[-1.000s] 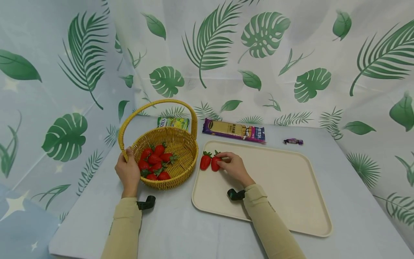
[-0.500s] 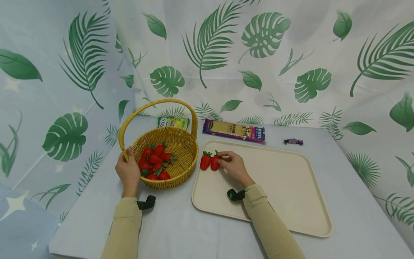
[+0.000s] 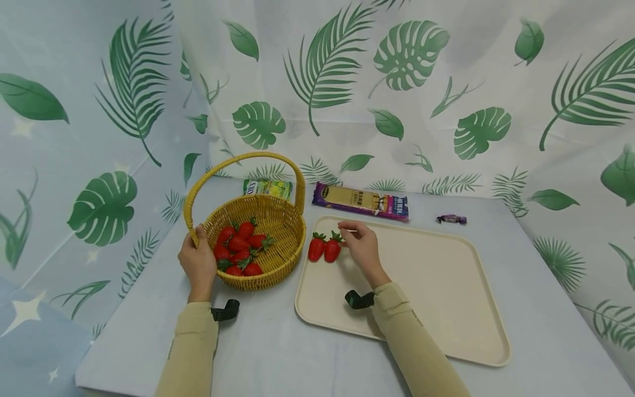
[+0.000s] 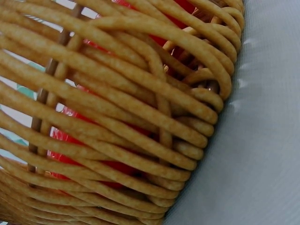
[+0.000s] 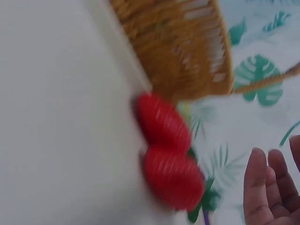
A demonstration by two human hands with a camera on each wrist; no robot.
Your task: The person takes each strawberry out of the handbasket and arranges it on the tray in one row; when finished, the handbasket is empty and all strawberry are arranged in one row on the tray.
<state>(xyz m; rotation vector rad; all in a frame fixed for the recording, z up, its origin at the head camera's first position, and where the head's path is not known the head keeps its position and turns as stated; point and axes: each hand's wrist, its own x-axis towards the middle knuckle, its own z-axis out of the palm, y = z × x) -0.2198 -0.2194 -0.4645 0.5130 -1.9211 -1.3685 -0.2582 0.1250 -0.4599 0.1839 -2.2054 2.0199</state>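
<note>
My left hand (image 3: 198,263) grips the left side of a yellow wicker basket (image 3: 285,259), thumb over the rim at the foot of its handle. Several red strawberries (image 3: 239,243) with green leaves lie inside, toward the left. In the left wrist view the basket's woven wall (image 4: 108,103) fills most of the picture, red showing through the gaps. Two more strawberries (image 3: 332,251) lie side by side at the left end of a cream tray (image 3: 421,286). My right hand (image 3: 364,251) hovers just right of them, fingers parted and holding nothing; the right wrist view shows its fingers (image 5: 257,180) apart from the strawberries.
Behind the basket lies a green snack packet (image 3: 268,188). A long purple-and-gold packet (image 3: 360,201) sits beyond the tray's back edge, with a small purple wrapped candy (image 3: 451,219) farther right. Leaf-printed cloth (image 3: 416,110) hangs behind and at the sides.
My right hand has let go of the right-hand strawberry on the tray and lifted slightly away to the right. The left hand stays on the basket.
</note>
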